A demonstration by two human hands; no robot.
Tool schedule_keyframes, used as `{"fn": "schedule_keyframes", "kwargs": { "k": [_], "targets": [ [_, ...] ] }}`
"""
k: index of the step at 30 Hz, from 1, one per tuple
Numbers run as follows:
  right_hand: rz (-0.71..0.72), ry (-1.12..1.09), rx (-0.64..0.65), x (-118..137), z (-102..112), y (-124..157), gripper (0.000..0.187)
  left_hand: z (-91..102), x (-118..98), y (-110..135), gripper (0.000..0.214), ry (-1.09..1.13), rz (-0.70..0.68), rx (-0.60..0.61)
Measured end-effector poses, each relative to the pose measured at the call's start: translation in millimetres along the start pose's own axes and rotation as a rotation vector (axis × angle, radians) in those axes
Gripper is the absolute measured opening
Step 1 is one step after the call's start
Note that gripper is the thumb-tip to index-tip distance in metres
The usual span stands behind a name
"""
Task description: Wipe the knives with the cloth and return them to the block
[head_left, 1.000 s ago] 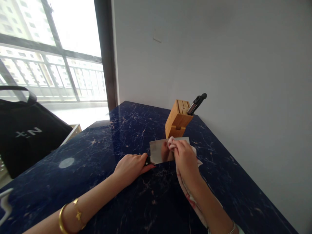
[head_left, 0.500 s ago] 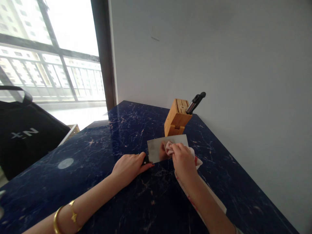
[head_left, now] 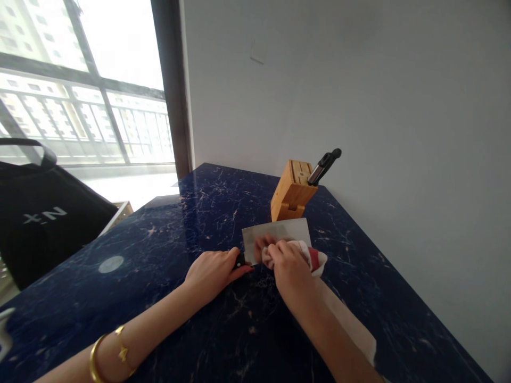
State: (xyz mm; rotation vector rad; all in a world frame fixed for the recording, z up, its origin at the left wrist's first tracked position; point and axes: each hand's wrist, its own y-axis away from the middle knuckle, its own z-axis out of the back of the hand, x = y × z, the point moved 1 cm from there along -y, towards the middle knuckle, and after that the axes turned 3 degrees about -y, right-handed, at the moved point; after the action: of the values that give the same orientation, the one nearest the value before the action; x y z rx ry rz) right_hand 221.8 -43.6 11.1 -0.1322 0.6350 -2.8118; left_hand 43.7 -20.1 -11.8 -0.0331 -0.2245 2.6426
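My left hand (head_left: 215, 271) is wrapped round the black handle of a cleaver (head_left: 288, 229), whose broad shiny blade points right, tilted up toward me. A white and red cloth (head_left: 315, 259) is bunched in my right hand (head_left: 291, 268), which presses it against the lower part of the blade. The cloth's loose end trails under my right forearm onto the table. Just behind the blade stands a wooden knife block (head_left: 289, 191), with black-handled tools (head_left: 324, 166) in its right side.
The dark blue marbled table (head_left: 159, 234) runs back to a grey wall (head_left: 359, 96). A round pale spot (head_left: 110, 264) marks its left side. A black bag (head_left: 48, 218) is beyond the left edge, and a white object (head_left: 5, 332) shows at lower left.
My right hand has slid the cloth left and down across the blade, toward the handle. My left hand keeps its grip, and the cleaver stays nearly in place.
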Motion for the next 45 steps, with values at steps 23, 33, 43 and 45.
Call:
{"fn": "schedule_keyframes", "kwargs": {
  "k": [23,33,43,45],
  "targets": [
    [-0.053,-0.076,-0.011,-8,-6,-2,0.017,0.9,1,0,0.05,0.01,0.015,0.011],
    [-0.126,-0.111,-0.135,-21,-8,-5,0.016,1.8,1,-1,0.049,-0.02,-0.028,-0.015],
    [-0.212,-0.139,-0.204,-28,-5,-12,0.02,-0.8,0,-1,0.051,-0.037,-0.042,-0.019],
    [-0.189,-0.153,-0.184,-24,-7,-11,0.021,-0.7,-1,-1,0.05,-0.042,-0.042,-0.022]
  ]
}}
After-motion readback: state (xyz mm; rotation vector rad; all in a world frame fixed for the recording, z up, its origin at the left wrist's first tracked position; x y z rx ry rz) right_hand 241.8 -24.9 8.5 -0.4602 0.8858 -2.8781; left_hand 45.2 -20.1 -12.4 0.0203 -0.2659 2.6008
